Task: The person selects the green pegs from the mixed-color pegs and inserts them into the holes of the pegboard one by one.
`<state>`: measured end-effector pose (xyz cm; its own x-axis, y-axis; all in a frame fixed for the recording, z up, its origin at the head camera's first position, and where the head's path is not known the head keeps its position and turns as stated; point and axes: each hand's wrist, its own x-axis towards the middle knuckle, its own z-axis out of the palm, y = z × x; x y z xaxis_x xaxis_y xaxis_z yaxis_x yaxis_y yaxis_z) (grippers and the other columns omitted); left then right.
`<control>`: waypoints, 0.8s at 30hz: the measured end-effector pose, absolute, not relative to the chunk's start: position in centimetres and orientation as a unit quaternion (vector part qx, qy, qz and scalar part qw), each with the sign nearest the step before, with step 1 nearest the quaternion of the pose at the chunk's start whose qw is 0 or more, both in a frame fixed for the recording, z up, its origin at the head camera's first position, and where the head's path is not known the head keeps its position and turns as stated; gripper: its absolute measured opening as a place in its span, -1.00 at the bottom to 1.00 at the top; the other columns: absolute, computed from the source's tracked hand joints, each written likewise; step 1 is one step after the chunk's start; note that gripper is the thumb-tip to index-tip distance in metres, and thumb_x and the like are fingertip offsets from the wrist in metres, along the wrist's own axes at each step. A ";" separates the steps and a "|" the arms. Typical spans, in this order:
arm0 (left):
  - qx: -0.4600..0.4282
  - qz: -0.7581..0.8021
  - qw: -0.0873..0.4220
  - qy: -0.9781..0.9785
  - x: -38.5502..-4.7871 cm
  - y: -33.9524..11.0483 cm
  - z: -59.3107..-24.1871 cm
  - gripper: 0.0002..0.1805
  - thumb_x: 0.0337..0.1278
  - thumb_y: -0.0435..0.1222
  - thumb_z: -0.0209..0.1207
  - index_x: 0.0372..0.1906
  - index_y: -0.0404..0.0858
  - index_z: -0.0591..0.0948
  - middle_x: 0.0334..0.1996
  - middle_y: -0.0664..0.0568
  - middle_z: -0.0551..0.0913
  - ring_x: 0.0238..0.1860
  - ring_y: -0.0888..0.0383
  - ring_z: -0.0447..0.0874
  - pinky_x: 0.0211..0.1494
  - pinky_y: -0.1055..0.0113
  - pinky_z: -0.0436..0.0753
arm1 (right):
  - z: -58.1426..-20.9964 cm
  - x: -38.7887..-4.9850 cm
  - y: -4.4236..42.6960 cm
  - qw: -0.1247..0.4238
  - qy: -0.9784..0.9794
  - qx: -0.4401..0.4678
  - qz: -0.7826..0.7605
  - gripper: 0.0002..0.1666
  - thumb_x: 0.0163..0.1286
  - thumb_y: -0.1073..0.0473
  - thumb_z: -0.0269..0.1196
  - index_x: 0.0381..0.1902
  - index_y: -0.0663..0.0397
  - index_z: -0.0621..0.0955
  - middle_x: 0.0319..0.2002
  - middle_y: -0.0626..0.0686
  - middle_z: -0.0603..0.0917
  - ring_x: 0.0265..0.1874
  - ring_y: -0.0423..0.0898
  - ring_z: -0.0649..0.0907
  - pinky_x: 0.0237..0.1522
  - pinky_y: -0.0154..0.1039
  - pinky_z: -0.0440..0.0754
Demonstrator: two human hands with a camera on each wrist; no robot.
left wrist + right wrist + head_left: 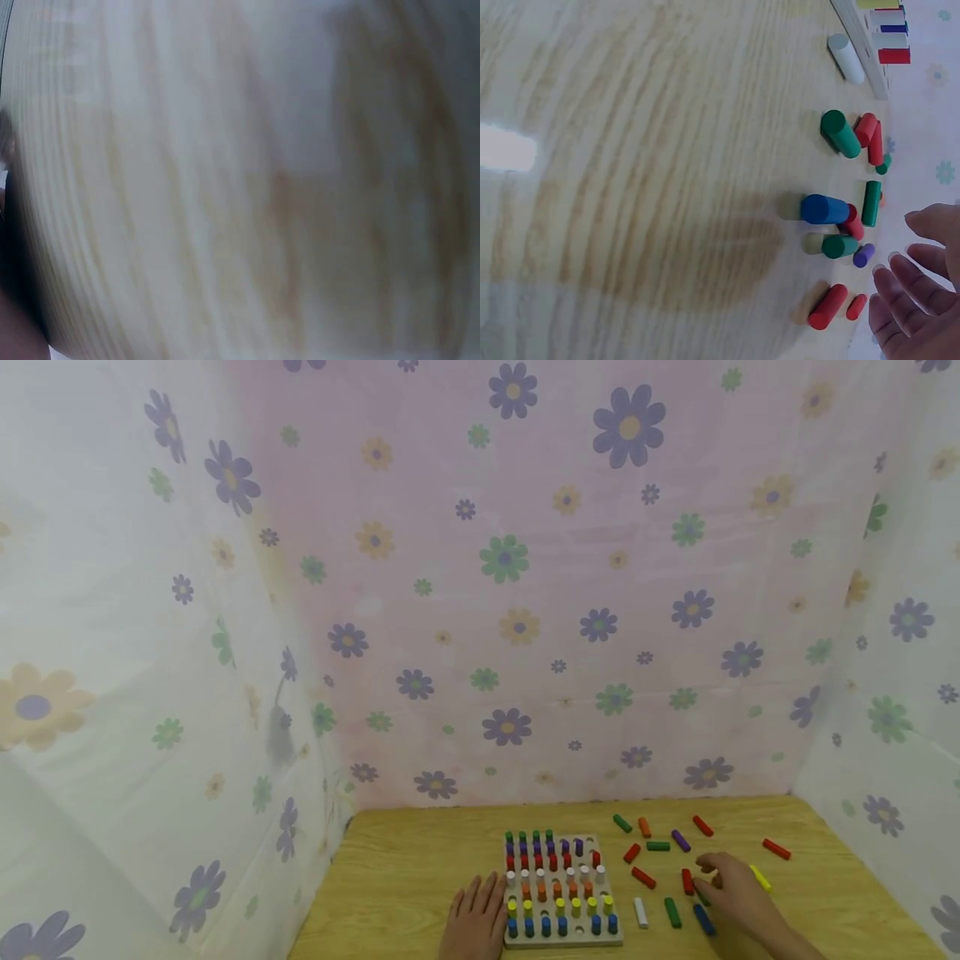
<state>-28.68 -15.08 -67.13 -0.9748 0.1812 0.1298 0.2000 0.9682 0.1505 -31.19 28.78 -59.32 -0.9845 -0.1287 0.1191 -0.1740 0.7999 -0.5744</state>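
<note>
A pale pegboard (617,893) stands on the table, with rows of green, purple, red, white, orange, yellow and blue pegs upright in it and some holes bare. My left hand (476,920) lies flat at its left edge, fingers straight. Over the loose pegs on the right is my right hand (738,897), its fingers loosely bent and nothing between them in the right wrist view. Nearest to it lie a red peg (687,882), a blue peg (704,920) and a yellow peg (761,878). A green peg (840,246) is partly hidden under that hand in the head view.
More loose pegs lie about, among them a white peg (641,912), a purple peg (680,840) and an orange peg (645,827). Flowered cloth (555,693) hangs behind the wooden table (405,860) and on both sides. Blurred wood grain fills the left wrist view.
</note>
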 end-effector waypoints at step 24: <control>-0.093 -0.102 0.044 -0.989 -29.0 -15.2 -67.3 -0.30 0.60 0.25 -0.49 0.57 0.13 0.34 0.49 0.15 0.40 0.50 -0.05 0.32 0.53 -0.12 0.29 | -61.1 -30.9 29.2 -0.033 -0.954 0.021 0.296 -0.64 0.30 0.26 0.40 -0.09 0.51 0.64 -0.27 0.09 0.72 -0.26 0.04 0.70 -0.20 0.06 0.74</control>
